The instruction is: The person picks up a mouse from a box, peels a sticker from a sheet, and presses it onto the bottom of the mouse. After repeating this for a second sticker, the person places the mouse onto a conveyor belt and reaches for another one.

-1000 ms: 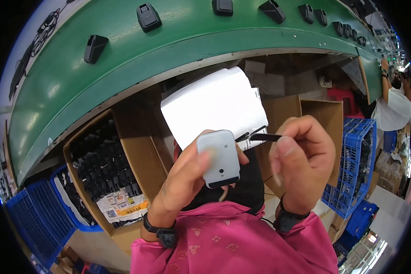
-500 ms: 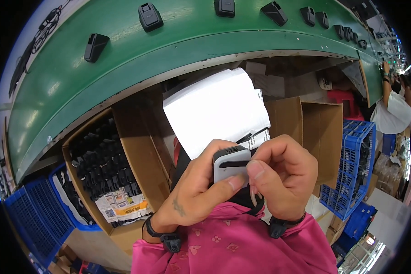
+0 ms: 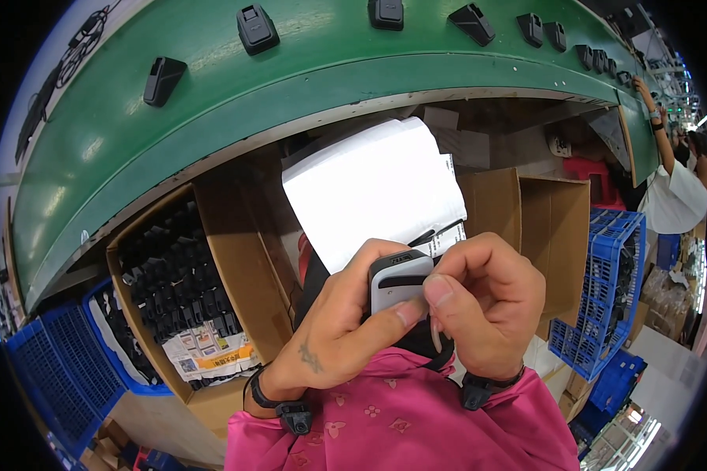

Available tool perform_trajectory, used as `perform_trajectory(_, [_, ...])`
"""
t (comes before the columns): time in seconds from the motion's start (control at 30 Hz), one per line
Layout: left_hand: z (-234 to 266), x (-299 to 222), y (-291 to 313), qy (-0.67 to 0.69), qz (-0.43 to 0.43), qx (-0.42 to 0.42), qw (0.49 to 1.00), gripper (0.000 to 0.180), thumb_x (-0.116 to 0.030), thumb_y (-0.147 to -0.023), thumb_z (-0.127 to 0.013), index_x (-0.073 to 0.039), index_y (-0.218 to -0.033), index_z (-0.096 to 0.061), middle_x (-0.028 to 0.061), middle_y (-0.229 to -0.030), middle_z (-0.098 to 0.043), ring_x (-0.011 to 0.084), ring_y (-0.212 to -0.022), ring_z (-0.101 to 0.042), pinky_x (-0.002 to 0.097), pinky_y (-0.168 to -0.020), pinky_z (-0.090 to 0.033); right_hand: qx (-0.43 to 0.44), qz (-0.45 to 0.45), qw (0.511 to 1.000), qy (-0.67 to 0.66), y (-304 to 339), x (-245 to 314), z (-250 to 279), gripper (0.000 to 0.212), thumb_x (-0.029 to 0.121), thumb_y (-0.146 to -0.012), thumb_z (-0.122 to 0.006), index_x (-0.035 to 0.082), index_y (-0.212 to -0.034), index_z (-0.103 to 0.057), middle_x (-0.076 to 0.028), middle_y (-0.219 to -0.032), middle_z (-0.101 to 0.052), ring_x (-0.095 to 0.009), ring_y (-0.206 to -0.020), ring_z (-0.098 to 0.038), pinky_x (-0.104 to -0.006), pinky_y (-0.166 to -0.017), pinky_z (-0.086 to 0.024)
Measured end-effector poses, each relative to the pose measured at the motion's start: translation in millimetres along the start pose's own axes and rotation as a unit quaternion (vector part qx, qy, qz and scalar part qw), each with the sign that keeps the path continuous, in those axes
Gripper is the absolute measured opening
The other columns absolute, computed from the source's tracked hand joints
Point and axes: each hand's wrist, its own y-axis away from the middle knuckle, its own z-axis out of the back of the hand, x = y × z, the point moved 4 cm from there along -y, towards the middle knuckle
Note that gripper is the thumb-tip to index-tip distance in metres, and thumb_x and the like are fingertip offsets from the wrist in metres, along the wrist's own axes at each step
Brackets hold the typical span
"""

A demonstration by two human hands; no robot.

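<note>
My left hand (image 3: 334,330) is closed round a small grey and black handheld device (image 3: 399,287), its thumb lying across the grey face. That face has rounded corners and a dark slot-like band. At the device's right edge, my right hand (image 3: 487,306) pinches with thumb and forefinger. A thin pale curved strip (image 3: 436,333) shows below these fingers; whether they grip it is hidden. Beyond the hands, a stack of white sheets (image 3: 373,196) lies across my lap, with a black cord-like piece (image 3: 423,236) at its near edge.
A green workbench (image 3: 314,67) curves across the far side, with several black wedge-shaped units (image 3: 258,30) on it. At left stands a cardboard box (image 3: 239,275) of black parts, beside a blue crate (image 3: 71,361). Right are an open carton (image 3: 554,235), blue baskets (image 3: 597,294) and a co-worker (image 3: 674,196).
My hands and the device stay almost still, with only a slight shift of the device. At far right, the co-worker's arm has reached further up toward the bench.
</note>
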Motion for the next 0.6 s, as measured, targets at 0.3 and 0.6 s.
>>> perform_trajectory(0.3, [1.9,3.8,0.1,-0.05,-0.013,-0.014,0.999,0.034,-0.011,-0.088,-0.057,0.001,-0.117,-0.045,0.0099,-0.094,-0.061,0.0126,-0.084,-0.056,0.0283,-0.076,-0.046,-0.008,0.054,0.996,0.068,-0.5,1.7,0.4,0.009,0.002,-0.084,-0.063,-0.004,-0.084,-0.056,-0.003,-0.071,-0.059,-0.002,-0.058,-0.05,-0.0165,-0.051,-0.04])
perform_trajectory(0.6, [2.7,5.0,0.1,-0.095,-0.04,-0.026,0.994,0.036,-0.011,-0.086,-0.059,0.0,-0.117,-0.045,0.0108,-0.087,-0.061,0.0152,-0.078,-0.058,0.029,-0.071,-0.046,-0.015,0.061,0.993,0.098,-0.7,2.1,1.1,0.008,0.001,-0.083,-0.064,-0.004,-0.084,-0.057,-0.002,-0.072,-0.06,-0.003,-0.061,-0.053,-0.0178,-0.054,-0.043])
